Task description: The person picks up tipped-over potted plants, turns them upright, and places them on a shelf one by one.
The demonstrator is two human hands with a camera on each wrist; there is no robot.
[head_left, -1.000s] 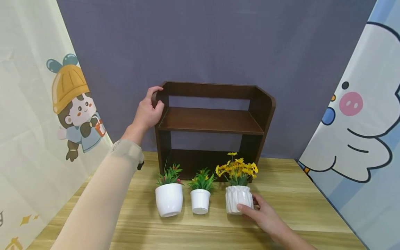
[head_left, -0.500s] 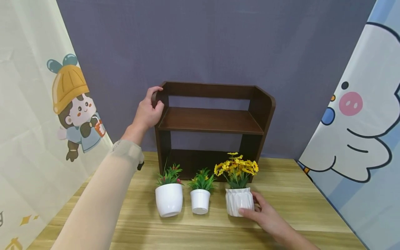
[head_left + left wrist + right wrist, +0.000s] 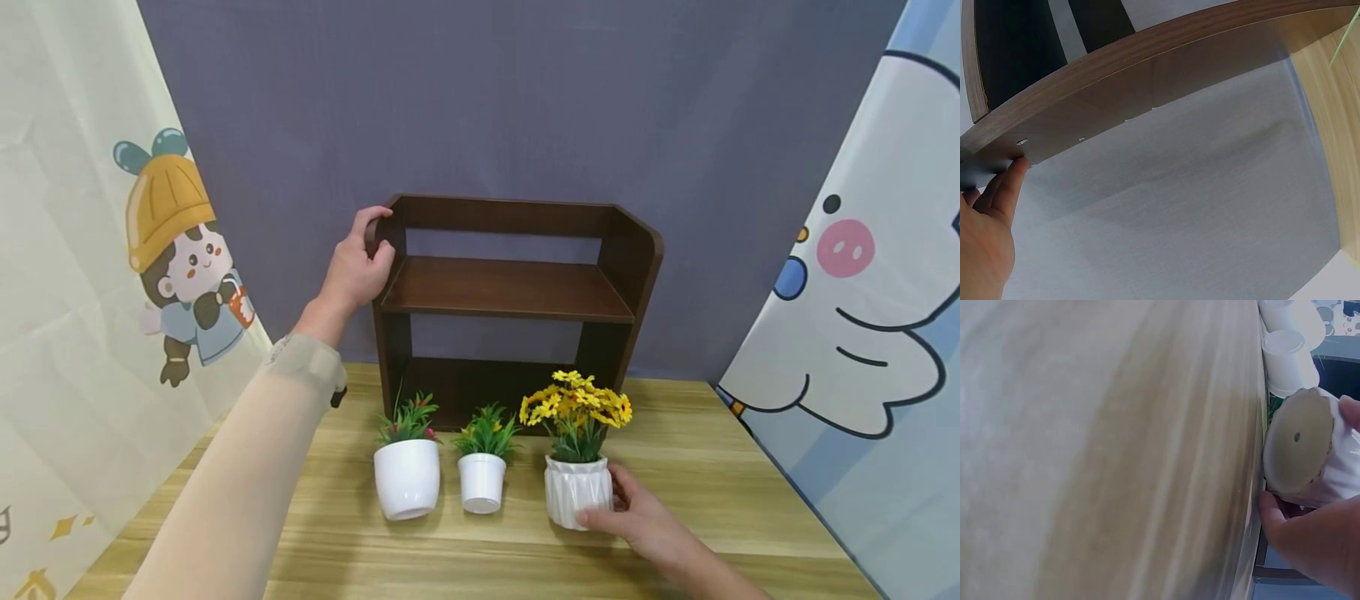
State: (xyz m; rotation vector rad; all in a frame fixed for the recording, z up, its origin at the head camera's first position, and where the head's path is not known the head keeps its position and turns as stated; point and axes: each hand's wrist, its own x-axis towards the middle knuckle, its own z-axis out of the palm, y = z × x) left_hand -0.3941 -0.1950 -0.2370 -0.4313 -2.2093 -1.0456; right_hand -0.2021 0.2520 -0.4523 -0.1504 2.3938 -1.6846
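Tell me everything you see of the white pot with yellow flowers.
The white pot is glossy, ceramic-looking and pleated, its pale base pierced by a small hole and facing the right wrist camera. Yellow flowers and green leaves spring from it. It is right of the small pot, before the shelf; the right hand grips its right side. Whether it touches the table is unclear.

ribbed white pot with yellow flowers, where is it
In the head view, the ribbed pot is in the right hand, right of the small white pot, in front of the dark brown wooden shelf.
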